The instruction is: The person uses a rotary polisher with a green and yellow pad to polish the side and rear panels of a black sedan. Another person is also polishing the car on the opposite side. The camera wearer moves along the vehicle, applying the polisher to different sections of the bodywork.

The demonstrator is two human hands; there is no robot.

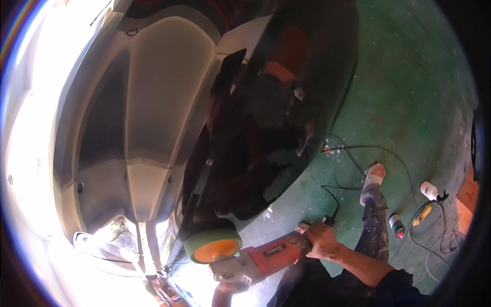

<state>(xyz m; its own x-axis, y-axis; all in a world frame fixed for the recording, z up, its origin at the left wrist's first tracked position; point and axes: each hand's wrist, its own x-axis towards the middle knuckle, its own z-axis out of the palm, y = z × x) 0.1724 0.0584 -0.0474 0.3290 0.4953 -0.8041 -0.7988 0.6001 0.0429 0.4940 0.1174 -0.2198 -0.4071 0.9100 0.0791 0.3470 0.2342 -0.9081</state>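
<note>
Across my front I hold a red electric polisher (276,254) with a grey metal head. Its round foam pad (217,244), green at the rim and orange on the backing, is tilted against or close to the dark glossy side of a car (255,163); contact cannot be made out. My right hand (322,241) is wrapped round the rear of the polisher's body, by the cable end. Below the metal head, my left hand (230,288) supports the front of the polisher; its fingers are partly hidden and washed out by glare.
The car's creased hood (163,92) and headlight (115,233) lie to the left. A black power cable (383,148) trails over the green floor (404,87). At the right are a white bottle (429,190), a dark bottle (396,225), a yellow object (422,215) and a coiled grey cord (432,250).
</note>
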